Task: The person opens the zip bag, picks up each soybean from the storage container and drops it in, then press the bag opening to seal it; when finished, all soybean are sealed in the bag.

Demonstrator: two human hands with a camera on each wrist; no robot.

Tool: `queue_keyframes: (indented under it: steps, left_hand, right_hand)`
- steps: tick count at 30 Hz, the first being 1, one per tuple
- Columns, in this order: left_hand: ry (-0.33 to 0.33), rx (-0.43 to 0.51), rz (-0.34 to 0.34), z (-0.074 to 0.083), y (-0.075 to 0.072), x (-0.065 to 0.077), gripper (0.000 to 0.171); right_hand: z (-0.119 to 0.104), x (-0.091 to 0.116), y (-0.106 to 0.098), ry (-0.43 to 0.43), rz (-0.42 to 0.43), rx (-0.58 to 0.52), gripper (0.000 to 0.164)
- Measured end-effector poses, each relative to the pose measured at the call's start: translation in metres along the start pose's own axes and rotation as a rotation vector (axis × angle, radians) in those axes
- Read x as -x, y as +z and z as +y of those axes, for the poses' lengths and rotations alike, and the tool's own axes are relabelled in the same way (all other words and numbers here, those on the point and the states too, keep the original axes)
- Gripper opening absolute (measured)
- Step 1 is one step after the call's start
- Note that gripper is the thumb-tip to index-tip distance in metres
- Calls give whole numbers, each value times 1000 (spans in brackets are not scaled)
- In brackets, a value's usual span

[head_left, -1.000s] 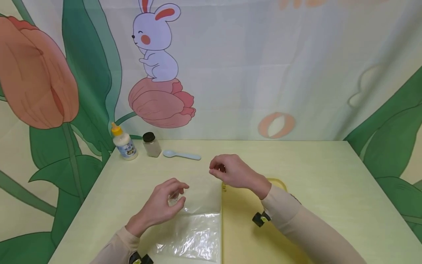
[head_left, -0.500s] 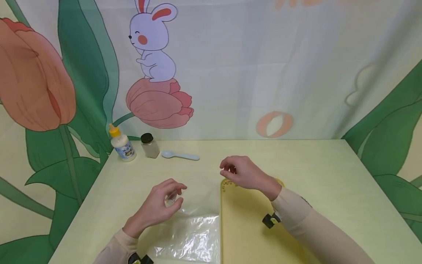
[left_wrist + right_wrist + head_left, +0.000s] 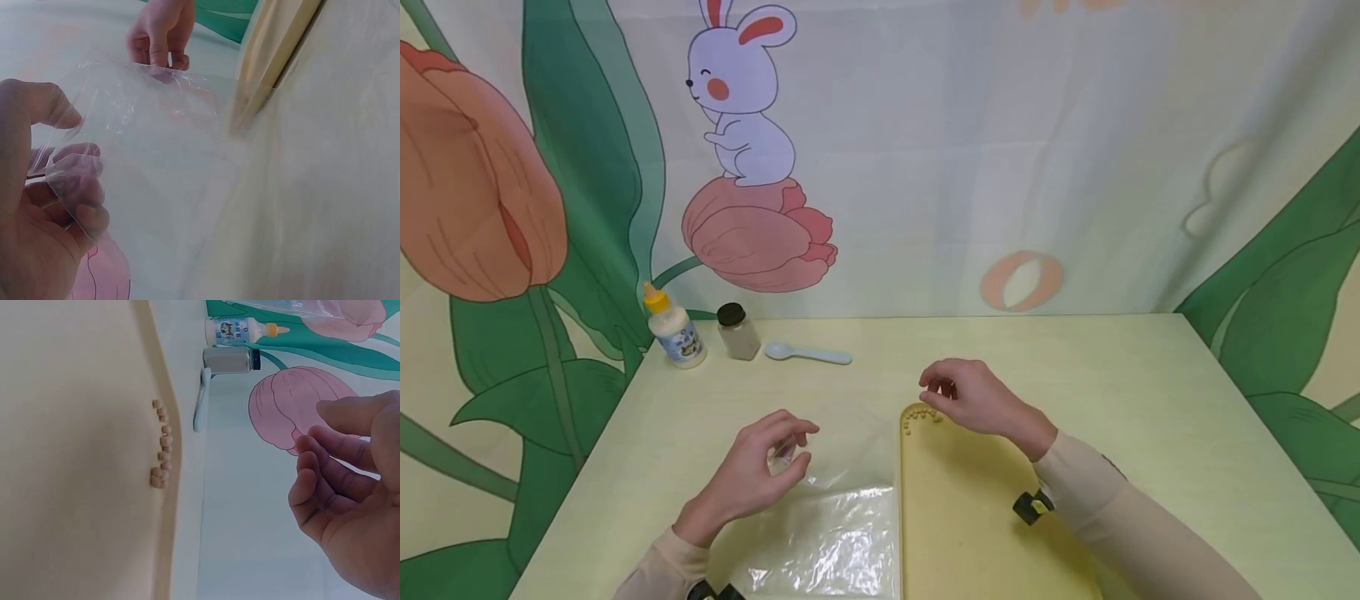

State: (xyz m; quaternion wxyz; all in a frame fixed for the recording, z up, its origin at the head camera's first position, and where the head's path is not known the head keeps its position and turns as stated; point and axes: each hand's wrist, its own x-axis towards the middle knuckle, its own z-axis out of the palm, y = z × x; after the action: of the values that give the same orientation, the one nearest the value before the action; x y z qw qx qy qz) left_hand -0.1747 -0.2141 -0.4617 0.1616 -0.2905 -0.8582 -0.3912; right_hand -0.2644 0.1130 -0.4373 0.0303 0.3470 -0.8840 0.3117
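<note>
My left hand curls its fingers round the crumpled corner of a clear plastic bag, its thumb apart from the fingertips. In the left wrist view, the left hand shows fingers behind the thin film. Over the far left corner of a yellow tray hovers my right hand. In the right wrist view, the right hand has loosely bent fingers, with nothing seen between them and the thumb. Small tan pellets lie along the tray's rim near that corner.
At the table's back left stand a white bottle with a yellow nozzle and a black-capped jar. A pale blue spoon lies beside them. A printed cloth hangs behind the table.
My right hand has moved to the right over the tray, and the pellets in the corner have come into fuller view. The left hand stays nearly in place with the bag.
</note>
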Motion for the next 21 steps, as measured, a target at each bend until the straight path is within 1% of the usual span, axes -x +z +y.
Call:
queue_keyframes:
  steps: [3, 6, 13, 17, 21]
  left_hand:
    - [9, -5, 11, -1, 0, -1, 31]
    - [2, -10, 21, -1, -1, -2, 31]
    - [-8, 2, 27, -1, -2, -3, 29]
    - [-16, 12, 36, -2, -1, -3, 27]
    - [-15, 31, 40, -3, 0, -2, 30]
  right_hand:
    - [5, 2, 3, -7, 9, 7, 13]
    - [9, 4, 6, -6, 7, 11, 12]
    - [18, 8, 14, 28, -35, 27, 15]
    - [24, 9, 19, 39, -34, 31, 15]
    - [31, 10, 25, 59, -39, 48, 13]
